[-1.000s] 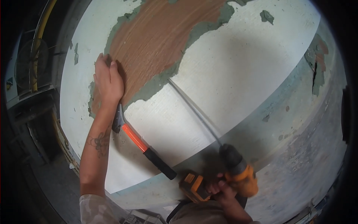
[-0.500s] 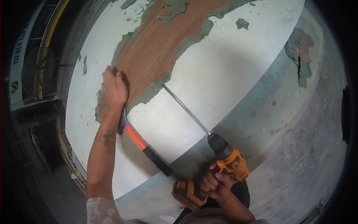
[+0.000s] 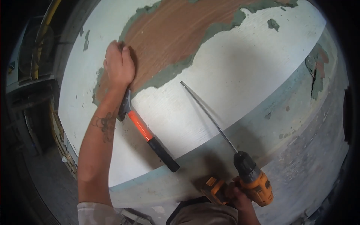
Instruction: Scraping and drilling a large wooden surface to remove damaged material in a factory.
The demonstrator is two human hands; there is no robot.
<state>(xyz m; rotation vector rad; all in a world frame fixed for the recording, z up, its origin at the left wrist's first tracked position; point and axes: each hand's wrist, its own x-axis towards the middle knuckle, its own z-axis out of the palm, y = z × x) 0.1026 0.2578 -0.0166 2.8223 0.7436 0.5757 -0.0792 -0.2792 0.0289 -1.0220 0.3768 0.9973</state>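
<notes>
My right hand [image 3: 240, 197] grips a yellow-and-black cordless drill [image 3: 258, 187] low at the right. A long thin metal bit [image 3: 210, 117] runs from its chuck, the tip over the white surface. Farther up on the left, my left hand [image 3: 119, 65] rests at the edge of a brown bare patch [image 3: 165, 41], fingers curled round a small dark thing I cannot make out. Beneath that wrist lies a hammer [image 3: 139, 125] with an orange handle and black grip, its dark metal head partly hidden by my forearm.
Ragged grey-green filler [image 3: 165, 78] borders the brown patch on the curved white panel [image 3: 232, 71]. A pale green band [image 3: 262, 112] follows the panel's near edge. At the far right is a cracked grey-green spot [image 3: 318, 73]. A yellow pipe [image 3: 47, 22] stands beyond the panel, upper left.
The drill has moved down and to the right; its bit tip has left the filler's edge. My view has shifted. The left hand's fingers look more curled, and the hammer still lies under that arm.
</notes>
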